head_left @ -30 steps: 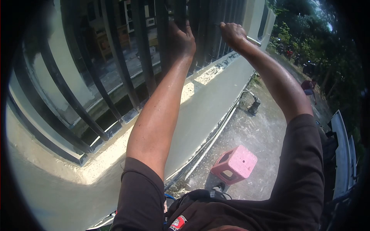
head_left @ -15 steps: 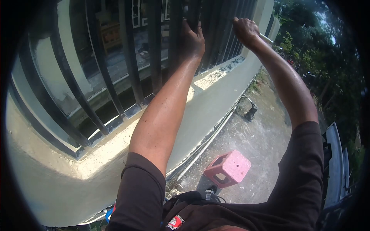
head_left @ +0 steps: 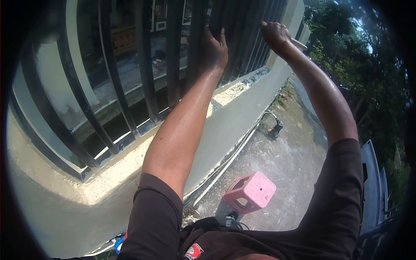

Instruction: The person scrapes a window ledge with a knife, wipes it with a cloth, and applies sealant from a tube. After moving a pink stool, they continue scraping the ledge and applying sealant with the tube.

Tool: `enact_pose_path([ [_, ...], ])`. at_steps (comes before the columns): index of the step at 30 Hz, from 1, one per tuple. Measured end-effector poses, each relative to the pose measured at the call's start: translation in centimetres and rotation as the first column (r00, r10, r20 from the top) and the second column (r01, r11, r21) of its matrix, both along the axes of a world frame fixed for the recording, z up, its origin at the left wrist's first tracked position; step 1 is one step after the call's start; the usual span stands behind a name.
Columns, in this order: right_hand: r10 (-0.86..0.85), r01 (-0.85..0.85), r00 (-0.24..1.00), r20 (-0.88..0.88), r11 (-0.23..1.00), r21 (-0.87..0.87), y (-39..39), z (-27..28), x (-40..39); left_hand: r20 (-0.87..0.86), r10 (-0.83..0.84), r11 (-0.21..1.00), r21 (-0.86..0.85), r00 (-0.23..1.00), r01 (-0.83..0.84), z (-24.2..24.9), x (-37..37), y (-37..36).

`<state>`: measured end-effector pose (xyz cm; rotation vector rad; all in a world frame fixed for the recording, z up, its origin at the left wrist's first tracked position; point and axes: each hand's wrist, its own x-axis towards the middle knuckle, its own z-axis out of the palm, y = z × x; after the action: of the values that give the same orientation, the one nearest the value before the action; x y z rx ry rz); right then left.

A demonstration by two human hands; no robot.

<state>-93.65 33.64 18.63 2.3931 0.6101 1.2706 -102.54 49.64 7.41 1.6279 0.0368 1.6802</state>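
My left hand (head_left: 214, 53) is raised to the window grille, its fingers closed around a dark metal bar (head_left: 217, 15), with the thumb showing on the bar's right side. Further right and about as high, my right hand (head_left: 276, 35) is closed in a fist close to the grille's right end. A pale rod-like handle (head_left: 299, 43) sticks out behind that fist, past the wrist; its other end is hidden. More dark upright bars (head_left: 145, 65) stand to the left of my left hand, set into a pale rough sill (head_left: 117, 167).
A pink plastic stool (head_left: 260, 189) stands on the concrete ground (head_left: 294, 160) below me. White pipes (head_left: 225, 169) run along the foot of the wall (head_left: 221, 130). Near them lies a small black object (head_left: 275, 129). Trees (head_left: 368, 73) rise at the right.
Both hands keep nearly the same place and grip. The view has shifted slightly, so the stool and wall appear a little further left.
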Motion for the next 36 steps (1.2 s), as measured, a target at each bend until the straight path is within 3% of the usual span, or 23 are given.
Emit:
enact_pose_path([
  [3, 0.001, -0.001, 1.0, -0.001, 0.999, 0.047, 0.2, 0.2, 1.3, -0.063, 0.047, 0.999, -0.003, 0.997, -0.048, 0.0, -0.1, 0.2],
  [6, 0.003, -0.002, 1.0, -0.012, 0.996, 0.09, 0.3, 0.3, 1.7, -0.059, 0.001, 1.0, -0.013, 0.998, -0.002, -0.1, -0.2, 0.2],
  [8, 0.013, -0.009, 0.999, -0.03, 0.992, 0.124, 0.1, 0.9, 1.2, -0.004, 0.069, 0.998, -0.005, 0.998, -0.069, -0.2, 0.5, 0.2],
  [12, 0.015, -0.011, 0.987, -0.158, 1.0, 0.026, -0.2, 1.2, 0.0, -0.012, 0.075, 0.997, 0.0, 0.997, -0.075, -0.4, 0.9, 0.6],
  [15, 0.075, -0.066, 0.994, -0.081, 0.991, 0.114, -0.5, 1.3, 0.4, 0.0, 0.021, 1.0, -0.015, 1.0, -0.021, -0.4, 0.4, 0.1],
  [24, 0.016, -0.009, 0.979, -0.201, 0.999, 0.038, -0.5, 1.5, -0.8, 0.012, 0.053, 0.999, -0.006, 0.999, -0.053, -0.4, 0.9, 0.4],
  [36, 0.027, -0.018, 0.988, -0.15, 0.998, 0.061, 0.0, 0.7, 0.8, -0.002, 0.033, 0.999, 0.002, 0.999, -0.033, -0.4, 1.0, 0.4],
])
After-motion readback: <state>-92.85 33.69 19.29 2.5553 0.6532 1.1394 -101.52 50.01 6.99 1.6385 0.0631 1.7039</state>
